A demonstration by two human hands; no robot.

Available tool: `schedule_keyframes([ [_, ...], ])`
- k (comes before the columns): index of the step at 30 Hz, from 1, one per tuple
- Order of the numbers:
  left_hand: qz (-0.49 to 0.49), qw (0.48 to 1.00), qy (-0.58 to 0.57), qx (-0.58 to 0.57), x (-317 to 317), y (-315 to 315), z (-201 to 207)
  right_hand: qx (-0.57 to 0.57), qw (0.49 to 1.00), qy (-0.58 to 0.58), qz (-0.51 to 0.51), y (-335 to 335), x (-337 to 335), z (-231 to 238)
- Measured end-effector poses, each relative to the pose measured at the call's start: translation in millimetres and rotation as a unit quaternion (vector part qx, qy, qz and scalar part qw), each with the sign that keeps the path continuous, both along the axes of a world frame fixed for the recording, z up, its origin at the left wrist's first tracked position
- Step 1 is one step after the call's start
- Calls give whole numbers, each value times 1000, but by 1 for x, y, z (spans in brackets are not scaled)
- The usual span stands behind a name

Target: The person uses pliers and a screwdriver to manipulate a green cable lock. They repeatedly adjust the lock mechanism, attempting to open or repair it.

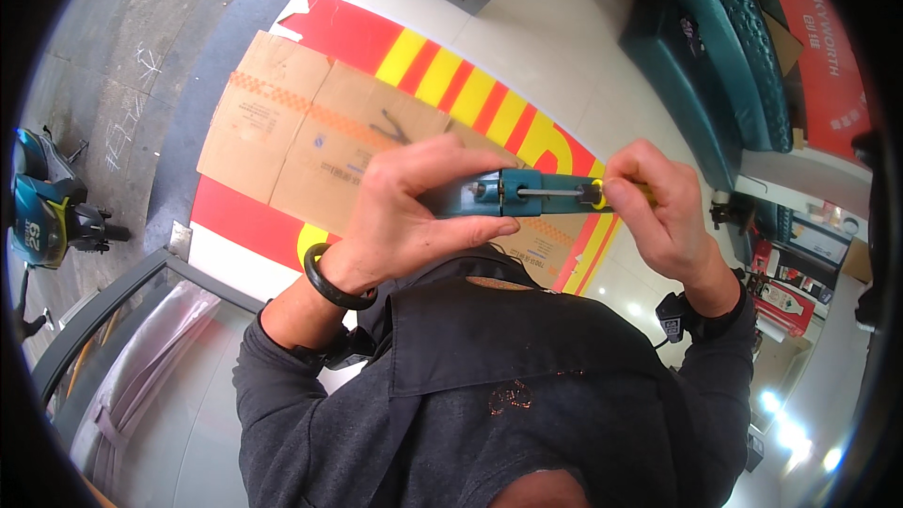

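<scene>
My left hand [390,202] is closed round a teal tool body [522,181], its thumb below and fingers above. The tool has a greyish end by the palm and a teal stretch that runs toward my right hand; its exact kind is unclear. In my right hand [663,212], pinched between thumb and fingers, is a screwdriver [560,193] with a yellow and black handle. Its thin metal shaft lies along the teal body, and the tip reaches the body near my left hand's fingertips. Most of the handle is hidden by the fingers.
Below my hands a flattened cardboard sheet [282,146] lies over a red and yellow floor mat [343,33]. A dark forked thing [390,127] rests on the cardboard. A teal sofa [701,75] stands far right, a scooter [52,202] far left, and a door frame [103,320] near left.
</scene>
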State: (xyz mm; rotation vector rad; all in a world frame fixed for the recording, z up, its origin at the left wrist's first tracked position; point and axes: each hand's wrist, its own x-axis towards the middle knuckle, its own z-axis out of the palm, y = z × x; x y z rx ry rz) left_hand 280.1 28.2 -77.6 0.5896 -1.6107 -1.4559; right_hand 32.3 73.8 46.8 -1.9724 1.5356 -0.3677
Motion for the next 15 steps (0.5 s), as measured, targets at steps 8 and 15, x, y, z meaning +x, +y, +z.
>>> schedule_keyframes([
  [8,1,1000,-8,5,1,0,-1,-66,996,-58,34,-7,-6,-5],
  [15,8,1000,-9,4,0,0,-2,-45,999,21,10,-5,-1,-5],
])
